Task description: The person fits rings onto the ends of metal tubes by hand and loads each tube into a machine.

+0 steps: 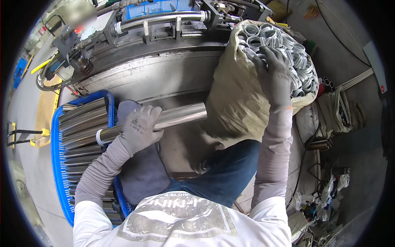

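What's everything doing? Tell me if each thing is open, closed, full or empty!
Left hand: closed around a metal tube.
Metal tube: held, white ring around it, right end bare.
Sack: open, heaped with pale rings.
Right hand: at those rings, grip unclear.
Blue basket: open, loaded with tubes.
Machine: a shiny tube lies across it.

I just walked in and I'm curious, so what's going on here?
Someone's gloved left hand grips a shiny metal tube with a white ring around its left part. The gloved right hand is at a sack full of pale rings; I can't tell if it holds one. More tubes lie in a blue basket.
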### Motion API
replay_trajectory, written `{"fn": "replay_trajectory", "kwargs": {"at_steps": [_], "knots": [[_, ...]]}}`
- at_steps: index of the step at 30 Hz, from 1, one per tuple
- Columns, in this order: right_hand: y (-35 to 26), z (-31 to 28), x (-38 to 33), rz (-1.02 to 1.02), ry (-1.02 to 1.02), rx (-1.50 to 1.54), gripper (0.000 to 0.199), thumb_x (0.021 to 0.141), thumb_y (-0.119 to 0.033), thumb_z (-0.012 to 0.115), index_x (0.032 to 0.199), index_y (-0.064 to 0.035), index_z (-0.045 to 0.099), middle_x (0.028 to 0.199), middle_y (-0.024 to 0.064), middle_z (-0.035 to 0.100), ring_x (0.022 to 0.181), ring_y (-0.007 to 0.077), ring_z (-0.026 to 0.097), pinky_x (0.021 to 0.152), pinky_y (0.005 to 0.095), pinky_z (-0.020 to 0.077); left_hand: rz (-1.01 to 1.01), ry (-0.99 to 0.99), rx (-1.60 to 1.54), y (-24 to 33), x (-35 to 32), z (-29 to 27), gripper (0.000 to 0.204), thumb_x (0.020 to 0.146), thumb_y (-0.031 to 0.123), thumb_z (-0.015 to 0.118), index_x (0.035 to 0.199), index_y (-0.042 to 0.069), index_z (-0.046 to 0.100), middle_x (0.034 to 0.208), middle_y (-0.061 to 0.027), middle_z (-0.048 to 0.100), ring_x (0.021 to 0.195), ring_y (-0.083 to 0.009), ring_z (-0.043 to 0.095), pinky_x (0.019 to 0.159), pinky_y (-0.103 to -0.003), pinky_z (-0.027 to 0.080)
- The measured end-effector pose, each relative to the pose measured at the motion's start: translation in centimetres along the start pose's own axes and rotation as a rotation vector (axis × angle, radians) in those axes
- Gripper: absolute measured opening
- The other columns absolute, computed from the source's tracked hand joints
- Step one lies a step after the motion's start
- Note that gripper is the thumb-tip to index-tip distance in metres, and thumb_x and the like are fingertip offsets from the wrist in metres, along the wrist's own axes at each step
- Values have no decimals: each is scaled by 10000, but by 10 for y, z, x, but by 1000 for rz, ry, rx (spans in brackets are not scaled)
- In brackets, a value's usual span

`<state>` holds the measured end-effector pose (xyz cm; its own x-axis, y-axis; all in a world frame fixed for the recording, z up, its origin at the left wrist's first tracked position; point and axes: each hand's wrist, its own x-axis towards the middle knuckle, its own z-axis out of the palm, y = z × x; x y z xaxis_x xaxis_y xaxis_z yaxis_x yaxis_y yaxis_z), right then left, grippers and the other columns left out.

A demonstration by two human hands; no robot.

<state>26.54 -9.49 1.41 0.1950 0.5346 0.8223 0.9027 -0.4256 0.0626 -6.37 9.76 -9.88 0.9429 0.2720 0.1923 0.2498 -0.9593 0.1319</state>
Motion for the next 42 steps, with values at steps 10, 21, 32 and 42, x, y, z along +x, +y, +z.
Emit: {"fn": "replay_trajectory", "kwargs": {"at_steps": [10,21,32,42], "knots": [[56,33,0,226,-422,31,146,923,-176,726,1006,-56,721,947,141,711,844,253,658,748,390,517,92,-82,121,6,5,16,507,782,439,815,1086,84,619,1016,-83,657,964,-234,688,798,-391,534],[-89,-14,-99,569,-362,887,579,1070,-223,567,1561,55,440,1263,134,683,1121,170,628,1004,305,496,47,-66,14,-3,-9,4,333,812,290,739,1043,99,593,980,-96,617,958,-269,636,872,-404,512],[-123,72,-193,1123,-188,1445,312,1062,-187,511,1248,12,663,1152,127,715,1056,250,706,998,395,578,62,-30,9,5,2,0,479,756,344,779,1112,93,581,1016,-91,642,983,-251,683,847,-402,539],[-138,52,-165,659,-215,1028,295,960,-138,656,1199,35,656,1107,130,738,1020,240,743,916,367,600,50,-179,33,12,8,4,536,755,316,791,1185,81,575,1044,-110,634,985,-319,659,873,-450,515]]}}
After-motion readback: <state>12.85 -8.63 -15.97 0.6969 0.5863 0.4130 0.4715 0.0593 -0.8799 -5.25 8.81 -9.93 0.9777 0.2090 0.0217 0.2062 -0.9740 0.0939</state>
